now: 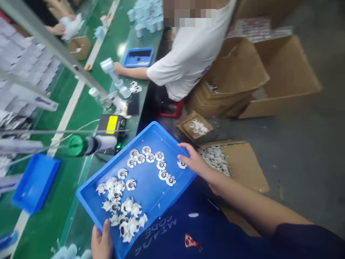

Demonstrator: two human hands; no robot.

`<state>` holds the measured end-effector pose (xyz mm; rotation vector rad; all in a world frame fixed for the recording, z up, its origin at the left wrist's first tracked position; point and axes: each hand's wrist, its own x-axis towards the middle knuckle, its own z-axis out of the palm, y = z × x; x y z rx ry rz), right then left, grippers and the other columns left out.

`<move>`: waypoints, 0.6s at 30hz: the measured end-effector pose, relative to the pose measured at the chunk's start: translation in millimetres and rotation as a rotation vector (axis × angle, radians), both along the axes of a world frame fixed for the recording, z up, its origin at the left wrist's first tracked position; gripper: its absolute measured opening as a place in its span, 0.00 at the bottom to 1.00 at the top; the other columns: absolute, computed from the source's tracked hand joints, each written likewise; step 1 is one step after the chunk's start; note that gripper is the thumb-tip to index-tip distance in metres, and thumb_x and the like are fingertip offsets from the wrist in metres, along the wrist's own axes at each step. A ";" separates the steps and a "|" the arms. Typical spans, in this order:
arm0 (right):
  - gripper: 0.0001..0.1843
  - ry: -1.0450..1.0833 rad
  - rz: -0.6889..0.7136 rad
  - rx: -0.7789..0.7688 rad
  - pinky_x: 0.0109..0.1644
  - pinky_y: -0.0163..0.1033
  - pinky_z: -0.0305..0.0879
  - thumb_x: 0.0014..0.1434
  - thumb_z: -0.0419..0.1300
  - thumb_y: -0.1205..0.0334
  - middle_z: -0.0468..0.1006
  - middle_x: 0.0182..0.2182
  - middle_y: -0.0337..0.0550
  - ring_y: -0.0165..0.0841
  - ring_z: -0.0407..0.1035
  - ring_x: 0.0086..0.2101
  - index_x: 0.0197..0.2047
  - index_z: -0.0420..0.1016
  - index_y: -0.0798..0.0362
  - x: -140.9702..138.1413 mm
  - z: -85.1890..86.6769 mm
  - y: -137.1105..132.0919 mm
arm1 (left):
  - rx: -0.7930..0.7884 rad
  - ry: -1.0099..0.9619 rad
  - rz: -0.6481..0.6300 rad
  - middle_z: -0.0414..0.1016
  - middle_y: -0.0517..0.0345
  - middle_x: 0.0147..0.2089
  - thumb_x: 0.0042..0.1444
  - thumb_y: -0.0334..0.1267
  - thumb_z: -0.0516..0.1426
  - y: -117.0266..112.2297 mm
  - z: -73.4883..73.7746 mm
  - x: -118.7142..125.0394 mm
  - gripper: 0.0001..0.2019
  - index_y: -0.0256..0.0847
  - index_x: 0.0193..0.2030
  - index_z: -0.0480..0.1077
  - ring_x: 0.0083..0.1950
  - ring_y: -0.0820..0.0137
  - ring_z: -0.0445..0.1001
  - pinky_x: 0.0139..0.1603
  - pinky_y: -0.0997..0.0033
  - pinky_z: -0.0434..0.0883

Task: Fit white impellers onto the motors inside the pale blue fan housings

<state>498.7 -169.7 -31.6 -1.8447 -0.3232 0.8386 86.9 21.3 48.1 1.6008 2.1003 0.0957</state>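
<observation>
A shallow blue tray (148, 178) is held tilted in front of my body. My left hand (101, 241) grips its near left rim, thumb over the edge. My right hand (194, 162) holds the opposite rim, with the fingers reaching inside; the parts under the tray are hidden. Small white fan blades (131, 184) with dark ring-shaped centres lie in it. Several are heaped at the left end, others sit flat in a loose curve, and one fan blade (182, 164) rests by my right fingertips.
A green workbench (81, 201) runs along the left, carrying another blue tray (36, 183) and a black box with a yellow label (111, 126). A co-worker in a white shirt (191, 50) sits ahead, holding a light-blue part. Cardboard boxes (291, 72) stand on the floor at right.
</observation>
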 end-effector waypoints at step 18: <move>0.19 0.015 -0.939 -0.344 0.60 0.56 0.68 0.67 0.62 0.54 0.73 0.54 0.49 0.41 0.70 0.53 0.56 0.72 0.56 8.0 -65.8 -185.4 | -0.283 0.042 -1.031 0.76 0.60 0.29 0.47 0.47 0.55 33.5 -76.8 340.7 0.13 0.47 0.38 0.70 0.34 0.55 0.81 0.37 0.57 0.79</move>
